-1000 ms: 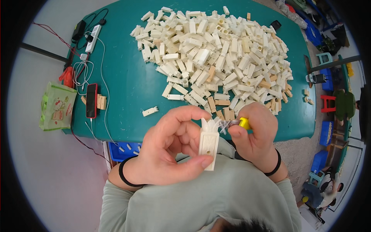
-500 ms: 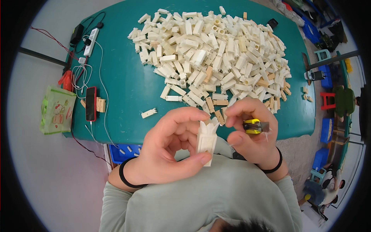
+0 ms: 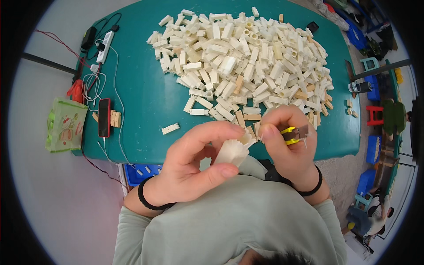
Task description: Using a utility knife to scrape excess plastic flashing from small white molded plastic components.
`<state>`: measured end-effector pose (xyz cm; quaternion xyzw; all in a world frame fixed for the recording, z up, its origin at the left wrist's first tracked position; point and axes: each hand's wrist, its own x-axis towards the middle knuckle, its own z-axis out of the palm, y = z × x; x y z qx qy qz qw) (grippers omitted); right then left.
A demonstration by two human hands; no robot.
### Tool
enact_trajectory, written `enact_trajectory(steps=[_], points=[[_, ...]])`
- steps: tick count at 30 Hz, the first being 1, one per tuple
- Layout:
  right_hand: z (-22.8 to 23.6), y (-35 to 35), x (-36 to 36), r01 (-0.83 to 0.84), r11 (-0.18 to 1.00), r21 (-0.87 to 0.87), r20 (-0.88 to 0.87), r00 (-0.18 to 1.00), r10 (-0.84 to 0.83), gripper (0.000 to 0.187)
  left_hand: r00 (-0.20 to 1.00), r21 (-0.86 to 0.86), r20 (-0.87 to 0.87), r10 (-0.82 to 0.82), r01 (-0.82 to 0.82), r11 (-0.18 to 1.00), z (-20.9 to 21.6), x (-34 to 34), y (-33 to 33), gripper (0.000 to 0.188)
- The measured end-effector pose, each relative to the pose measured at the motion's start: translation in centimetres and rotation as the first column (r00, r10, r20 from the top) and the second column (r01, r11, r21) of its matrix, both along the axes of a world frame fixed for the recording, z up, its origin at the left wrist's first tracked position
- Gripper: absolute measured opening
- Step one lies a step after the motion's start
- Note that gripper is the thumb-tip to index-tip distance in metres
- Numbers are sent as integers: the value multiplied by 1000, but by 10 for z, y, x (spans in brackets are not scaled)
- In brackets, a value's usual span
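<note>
By the left hand, just below frame centre, a cream block is clamped between thumb and fingers; probably light and stiff, its jagged end fragile, it is best held by its sides. Rightward, a yellow tool is gripped in the right hand.

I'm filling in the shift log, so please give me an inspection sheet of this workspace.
Surface: green table, bearing a large heap of pale blocks.
Job's things: held block and yellow tool, its metal end exposed.
Clutter: phone on the table; green bag by the left edge.
Hands: left hand grips the held block; right hand holds the yellow tool.
Cables: white cables and power strip at left; one runs to the phone.
Surroundings: blue bins and red stool at right.
</note>
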<state>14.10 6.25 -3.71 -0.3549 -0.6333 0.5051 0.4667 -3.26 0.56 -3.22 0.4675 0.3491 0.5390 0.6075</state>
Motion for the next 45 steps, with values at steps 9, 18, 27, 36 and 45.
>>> enact_trajectory(steps=[9,18,27,36,45], points=[[8,-4,10,-311,950,15,260,919,297,34,884,404,-309,351,-212,890,-1,-8,12,38],[10,-6,6,-345,923,170,307,909,283,28,664,675,-497,559,-109,729,1,-13,12,41],[8,-6,6,-342,921,187,309,910,276,29,642,680,-523,561,-83,728,4,-14,9,40],[7,-5,6,-347,922,169,318,905,283,30,571,744,-534,623,-32,667,6,-14,11,42],[1,-6,9,-113,869,481,440,889,-127,31,622,698,-439,648,-218,682,2,-8,6,44]])
